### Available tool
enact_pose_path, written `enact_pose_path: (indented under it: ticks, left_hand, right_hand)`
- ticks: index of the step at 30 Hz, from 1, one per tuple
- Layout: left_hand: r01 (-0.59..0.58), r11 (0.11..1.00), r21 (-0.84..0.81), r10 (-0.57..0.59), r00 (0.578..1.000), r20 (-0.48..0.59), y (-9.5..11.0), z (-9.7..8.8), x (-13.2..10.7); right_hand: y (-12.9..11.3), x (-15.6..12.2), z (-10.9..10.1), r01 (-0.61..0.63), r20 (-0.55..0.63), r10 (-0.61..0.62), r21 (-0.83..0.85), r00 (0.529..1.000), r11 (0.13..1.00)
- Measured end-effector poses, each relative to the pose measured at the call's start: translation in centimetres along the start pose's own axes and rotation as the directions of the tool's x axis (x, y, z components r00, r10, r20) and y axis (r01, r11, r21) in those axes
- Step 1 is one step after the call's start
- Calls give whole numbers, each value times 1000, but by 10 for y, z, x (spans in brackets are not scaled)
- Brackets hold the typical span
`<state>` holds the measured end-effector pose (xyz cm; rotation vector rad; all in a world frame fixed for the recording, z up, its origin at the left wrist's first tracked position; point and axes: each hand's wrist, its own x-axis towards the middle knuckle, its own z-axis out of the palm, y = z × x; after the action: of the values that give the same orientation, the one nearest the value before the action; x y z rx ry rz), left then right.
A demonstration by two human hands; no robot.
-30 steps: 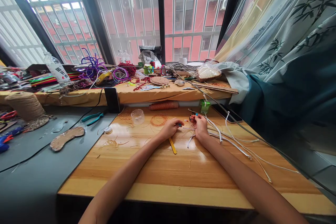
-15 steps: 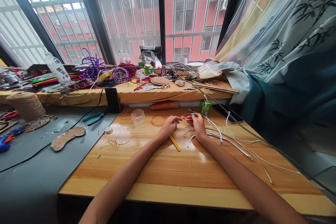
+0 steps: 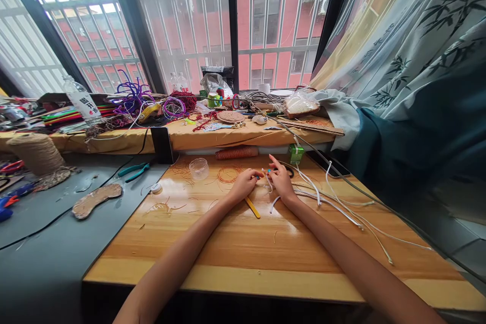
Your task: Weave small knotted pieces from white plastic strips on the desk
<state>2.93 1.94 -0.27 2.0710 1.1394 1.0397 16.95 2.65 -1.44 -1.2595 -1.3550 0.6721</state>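
Observation:
My left hand [image 3: 246, 184] is closed in a pinch above the wooden table, its fingertips at a small bundle of thin pale cord [image 3: 267, 178]. From the other side, my right hand [image 3: 281, 182] pinches the same cord, its index finger stretched up and away. The fingertips nearly meet, and the small part between them is hard to make out. A flat yellow stick [image 3: 252, 207] lies partly under my left wrist. Behind my right hand shows a black loop [image 3: 289, 171], and several white cords [image 3: 330, 203] spread to its right.
A coil of orange cord [image 3: 229, 174], a clear round container [image 3: 199, 168] and a spool of reddish cord [image 3: 236, 153] are beyond my left hand. A green box [image 3: 295, 154] and a dark phone [image 3: 329, 163] stand near the ledge. Teal pliers [image 3: 133, 172] lie left.
My right hand has moved slightly left, nearer my left hand, and its index finger has straightened upward. The black loop behind it has come into sight. My left hand stays nearly still.

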Motion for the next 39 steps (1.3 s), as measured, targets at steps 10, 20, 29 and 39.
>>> enact_pose_path:
  ticks: [10, 20, 29, 39]
  left_hand:
    - [-14, 999, -29, 14, 1000, -4, 4, -1, -2]
    - [111, 990, -85, -114, 993, -26, 8, -3, -1]
    - [118, 979, -167, -124, 992, -24, 5, -4, -1]
    - [74, 988, -136, -84, 994, -67, 0, -1, -2]
  right_hand:
    - [-7, -1, 3, 86, 218, -82, -12, 973, 996]
    - [-8, -1, 5, 21, 270, -25, 16, 963, 1000]
    - [-12, -4, -1, 40, 197, -29, -53, 980, 998]
    - [-22, -12, -1, 228, 173, -196, -190, 965, 955]
